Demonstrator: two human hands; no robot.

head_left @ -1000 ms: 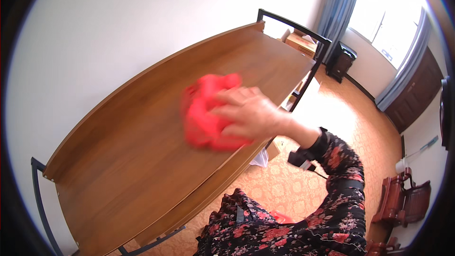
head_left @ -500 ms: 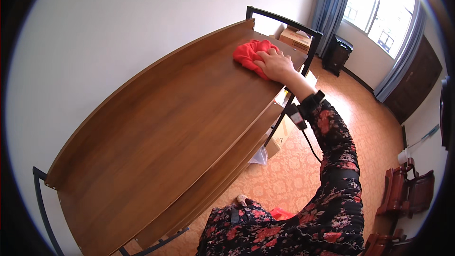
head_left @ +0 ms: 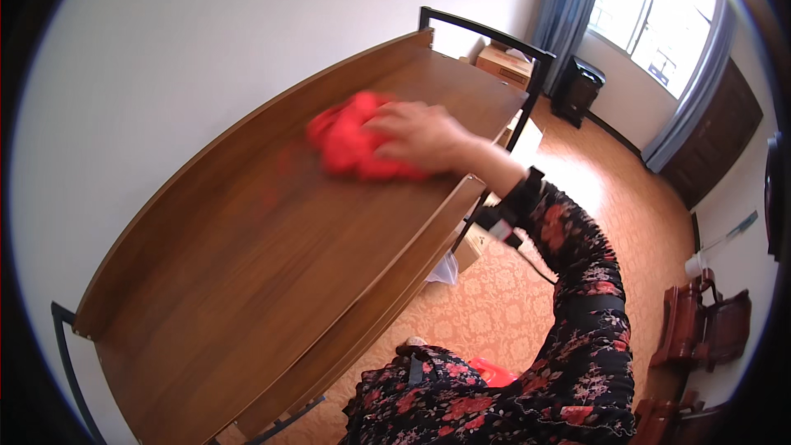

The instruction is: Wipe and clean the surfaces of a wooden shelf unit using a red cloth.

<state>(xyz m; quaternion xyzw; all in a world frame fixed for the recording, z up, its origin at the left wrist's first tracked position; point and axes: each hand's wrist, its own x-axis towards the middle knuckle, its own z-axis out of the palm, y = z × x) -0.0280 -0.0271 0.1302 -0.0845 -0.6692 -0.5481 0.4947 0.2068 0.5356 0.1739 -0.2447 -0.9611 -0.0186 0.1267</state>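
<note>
Your right hand (head_left: 427,138) lies over a bunched red cloth (head_left: 348,140) on the brown wooden shelf (head_left: 239,272), its fingers spread and bent down over the fabric, grasping it under the palm; both hand and cloth are blurred, so the fingertips' exact hold is hard to read. The cloth sits on the right-hand half of the shelf, between the raised back board (head_left: 210,144) and the front edge, short of the black metal end rail (head_left: 488,30) at the shelf's right. Your left hand is out of view, so I cannot tell how its fingers stand. Your floral sleeve (head_left: 589,313) reaches in from in front of the shelf, with a black wristband (head_left: 524,198) at its cuff, and a small dark device (head_left: 498,227) hangs beside the shelf's front edge. Beyond the shelf's right end you have a cardboard box (head_left: 504,67), a blue curtain (head_left: 554,4) and a black cabinet (head_left: 578,92); below the shelf's front edge, a clear plastic bag (head_left: 443,269) rests near the patterned orange floor (head_left: 478,313).
</note>
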